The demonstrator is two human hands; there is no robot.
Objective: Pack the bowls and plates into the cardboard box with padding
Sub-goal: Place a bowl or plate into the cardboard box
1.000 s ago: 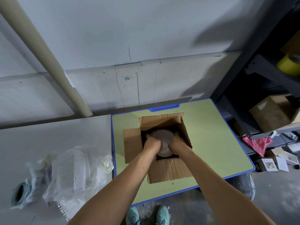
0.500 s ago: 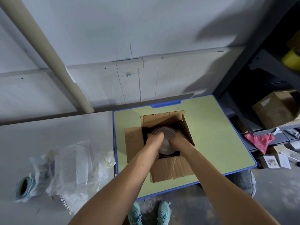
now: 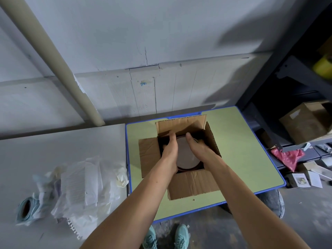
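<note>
An open cardboard box (image 3: 190, 186) stands on a green table with a blue rim (image 3: 242, 159), its flaps folded outward. Inside lies a round pale plate (image 3: 185, 159) with a dark reddish rim, on top of dark dishes that are mostly hidden. Both of my hands reach down into the box. My left hand (image 3: 169, 151) grips the plate's left edge, fingers curled over the rim. My right hand (image 3: 196, 150) holds the right edge, thumb pointing toward the far flap.
A pile of crumpled white padding paper (image 3: 84, 186) lies on the grey surface to the left, with a teal tape roll (image 3: 27, 209) beside it. A dark shelf at the right holds another cardboard box (image 3: 307, 121) and a red bag (image 3: 287, 157). My teal shoes (image 3: 165, 238) show below the table.
Both hands have slid from the plate's near side farther into the box and now flank the plate on its left and right edges. The view has shifted slightly.
</note>
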